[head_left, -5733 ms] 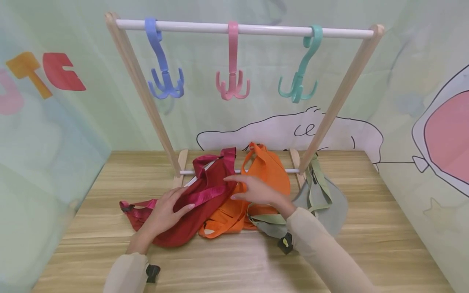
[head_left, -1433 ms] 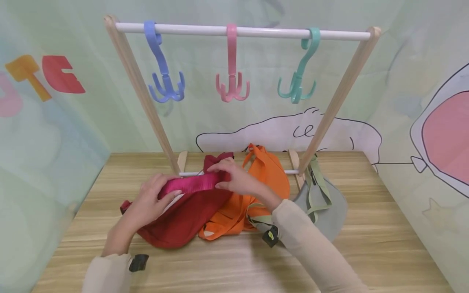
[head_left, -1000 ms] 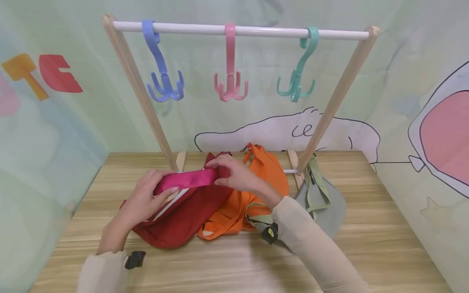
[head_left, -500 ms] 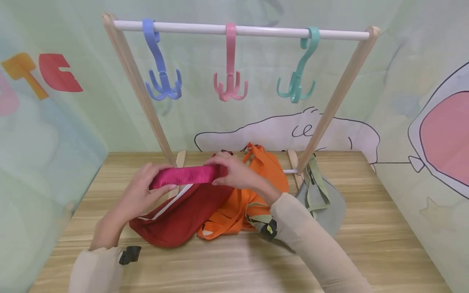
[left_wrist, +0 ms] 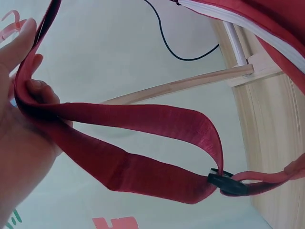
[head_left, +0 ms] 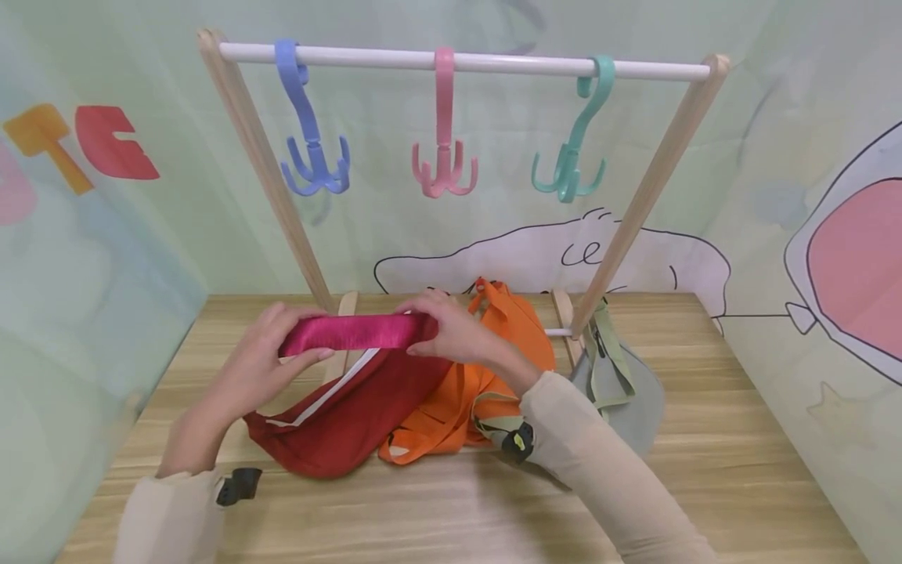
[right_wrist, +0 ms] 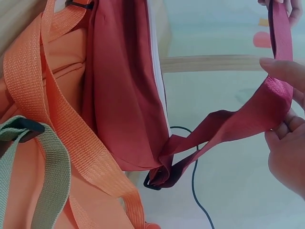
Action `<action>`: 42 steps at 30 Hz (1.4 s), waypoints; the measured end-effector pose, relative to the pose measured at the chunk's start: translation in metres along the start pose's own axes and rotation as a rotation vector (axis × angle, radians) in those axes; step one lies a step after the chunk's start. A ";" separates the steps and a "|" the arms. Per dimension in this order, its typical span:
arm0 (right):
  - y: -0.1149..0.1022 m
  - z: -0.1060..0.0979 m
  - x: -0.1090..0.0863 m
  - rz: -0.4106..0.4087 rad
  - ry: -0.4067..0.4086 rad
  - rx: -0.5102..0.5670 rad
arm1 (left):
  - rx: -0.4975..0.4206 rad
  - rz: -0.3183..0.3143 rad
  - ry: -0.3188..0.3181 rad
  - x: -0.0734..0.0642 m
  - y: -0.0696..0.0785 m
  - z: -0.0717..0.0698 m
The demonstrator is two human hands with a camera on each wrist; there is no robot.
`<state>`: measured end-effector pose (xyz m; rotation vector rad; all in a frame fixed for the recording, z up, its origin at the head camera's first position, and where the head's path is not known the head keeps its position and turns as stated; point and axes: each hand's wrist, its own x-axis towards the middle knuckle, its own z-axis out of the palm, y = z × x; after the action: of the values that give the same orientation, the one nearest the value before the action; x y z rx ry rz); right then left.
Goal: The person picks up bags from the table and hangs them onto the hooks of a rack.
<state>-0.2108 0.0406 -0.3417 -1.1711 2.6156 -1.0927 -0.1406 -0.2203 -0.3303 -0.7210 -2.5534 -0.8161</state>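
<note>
A crimson bag strap (head_left: 352, 333) is stretched between my two hands over the red bag (head_left: 352, 431), which lies on the table with its white zipper showing. My left hand (head_left: 250, 360) holds the strap's left end between thumb and fingers. At the other end, my right hand (head_left: 456, 333) grips it the same way. In the left wrist view the strap makes a long loop to a black buckle (left_wrist: 228, 183). The right wrist view has another dark buckle (right_wrist: 152, 181) where the strap meets the bag.
An orange bag (head_left: 521, 321) and a grey bag (head_left: 637, 399) lie to the right. Behind stands a wooden rack with a white bar (head_left: 521, 61), carrying a blue hook (head_left: 310, 133), a pink hook (head_left: 445, 133) and a green hook (head_left: 578, 133). Printed cloth surrounds the table.
Both hands have taken hold of the red bag's strap and raised it. Lately my left hand has moved left and up, drawing the strap longer; the bag's zipper edge has come into view.
</note>
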 end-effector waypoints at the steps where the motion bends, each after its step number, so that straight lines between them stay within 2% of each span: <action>1: 0.000 0.000 0.000 -0.001 0.002 -0.001 | -0.001 0.001 0.001 0.000 0.000 -0.001; 9: -0.003 -0.001 0.003 0.006 0.004 -0.022 | 0.008 -0.017 0.004 0.001 0.000 -0.008; 15: 0.000 -0.005 0.005 0.007 0.001 0.009 | 0.048 -0.032 0.017 -0.001 -0.004 -0.017; 19: 0.002 -0.009 0.004 0.001 0.005 0.051 | 0.074 -0.018 0.032 -0.001 -0.006 -0.022; 30: -0.004 -0.021 0.004 0.025 -0.005 0.081 | 0.103 0.000 0.060 0.003 -0.012 -0.035; 37: -0.003 -0.026 0.004 0.029 -0.029 0.076 | 0.091 -0.020 0.055 0.002 -0.018 -0.043; 42: 0.000 -0.030 0.002 0.030 -0.016 0.091 | 0.100 -0.037 0.052 -0.002 -0.021 -0.051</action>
<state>-0.2221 0.0568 -0.3190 -1.1134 2.5334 -1.1785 -0.1417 -0.2673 -0.3011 -0.6152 -2.5475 -0.7036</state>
